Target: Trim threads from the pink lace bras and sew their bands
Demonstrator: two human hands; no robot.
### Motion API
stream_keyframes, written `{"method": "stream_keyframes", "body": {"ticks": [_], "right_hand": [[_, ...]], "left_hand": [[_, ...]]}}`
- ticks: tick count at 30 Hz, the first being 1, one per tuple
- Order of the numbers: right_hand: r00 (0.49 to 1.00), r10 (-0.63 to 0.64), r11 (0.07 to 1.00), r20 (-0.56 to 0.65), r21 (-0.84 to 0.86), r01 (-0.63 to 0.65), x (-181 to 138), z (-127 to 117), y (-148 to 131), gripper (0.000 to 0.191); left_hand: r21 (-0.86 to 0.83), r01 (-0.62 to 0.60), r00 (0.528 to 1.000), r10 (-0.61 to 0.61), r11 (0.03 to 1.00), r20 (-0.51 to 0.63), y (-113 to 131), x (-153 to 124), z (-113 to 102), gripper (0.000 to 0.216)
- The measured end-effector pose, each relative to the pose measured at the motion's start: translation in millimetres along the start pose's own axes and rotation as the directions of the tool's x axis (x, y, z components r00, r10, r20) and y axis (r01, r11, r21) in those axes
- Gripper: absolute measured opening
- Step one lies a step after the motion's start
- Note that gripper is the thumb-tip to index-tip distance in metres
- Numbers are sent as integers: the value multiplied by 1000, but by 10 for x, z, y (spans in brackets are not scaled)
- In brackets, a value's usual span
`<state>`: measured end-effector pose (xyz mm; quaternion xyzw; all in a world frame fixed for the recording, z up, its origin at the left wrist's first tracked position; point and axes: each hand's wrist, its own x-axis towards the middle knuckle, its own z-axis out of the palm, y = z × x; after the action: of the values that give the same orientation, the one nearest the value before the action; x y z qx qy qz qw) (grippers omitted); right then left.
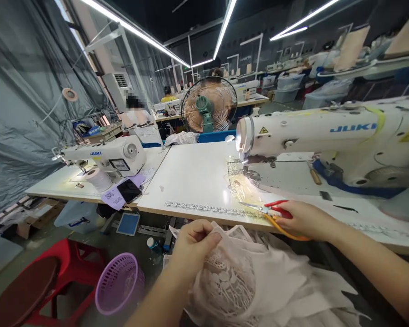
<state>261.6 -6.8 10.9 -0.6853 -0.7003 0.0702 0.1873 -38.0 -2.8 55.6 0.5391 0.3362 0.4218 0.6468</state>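
My left hand point(197, 243) pinches the upper edge of a pale lace garment point(276, 277), which drapes below the table's front edge toward my lap. A lace panel shows just under my fingers. In my right hand point(301, 218) is a pair of scissors point(276, 210) with red and orange handles. Their blades point left, lying just over the table edge and the printed ruler strip point(211, 210). Behind the scissors stands a white sewing machine point(293, 134), its lamp lighting the needle area.
Left of me is a second sewing machine point(105, 156), with a thread cone point(98, 179) and a phone point(129, 190) on paper. A purple basket point(117, 284) and red stool point(68, 268) stand on the floor. A large fan point(207, 106) stands behind the table point(191, 170).
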Motion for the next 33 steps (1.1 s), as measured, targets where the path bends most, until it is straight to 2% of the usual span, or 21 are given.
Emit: {"method": "stream_keyframes", "body": {"ticks": [3, 5, 7, 8, 11, 15, 19, 22, 25, 28, 31, 33], "right_hand": [[994, -33, 996, -100, 82, 41, -125, 3, -230, 28], [982, -122, 970, -143, 192, 149, -242, 32, -509, 35], [947, -295, 870, -128, 373, 322, -341, 89, -802, 48], [939, -328, 830, -100, 444, 337, -378, 122, -927, 52], [947, -308, 773, -95, 554, 307, -433, 209, -1152, 36], [935, -297, 766, -195, 536, 356, -465, 257, -1192, 12], [896, -332, 828, -295, 364, 426, -520, 298, -1195, 18], [893, -325, 857, -310, 303, 417, -556, 386, -1201, 20], [908, -310, 875, -282, 289, 388, -582, 441, -1199, 20], [927, -314, 881, -204, 302, 364, -613, 404, -1205, 23], [945, -313, 874, -92, 362, 325, -664, 373, -1216, 26], [962, -263, 869, -78, 414, 271, -709, 423, -1217, 27]], "left_hand": [[26, -44, 998, 45, 999, -35, 96, -9, -102, 28], [36, -84, 996, 85, 996, -23, 152, -14, -145, 25], [55, -131, 991, 132, 990, -2, 196, -25, -172, 21], [64, -152, 988, 152, 986, 4, 214, -31, -184, 19], [95, -199, 979, 202, 975, -23, 258, -52, -216, 17], [164, -238, 955, 261, 957, -139, 296, -53, -257, 18], [191, -200, 944, 241, 961, -226, 277, -22, -278, 23], [199, -178, 934, 229, 964, -274, 231, 7, -286, 27], [204, -154, 936, 209, 967, -284, 195, 31, -294, 28], [202, -118, 936, 177, 972, -304, 177, 44, -305, 29], [206, -77, 942, 139, 975, -306, 150, 50, -324, 31], [209, -36, 951, 98, 977, -293, 113, 55, -341, 32]]}}
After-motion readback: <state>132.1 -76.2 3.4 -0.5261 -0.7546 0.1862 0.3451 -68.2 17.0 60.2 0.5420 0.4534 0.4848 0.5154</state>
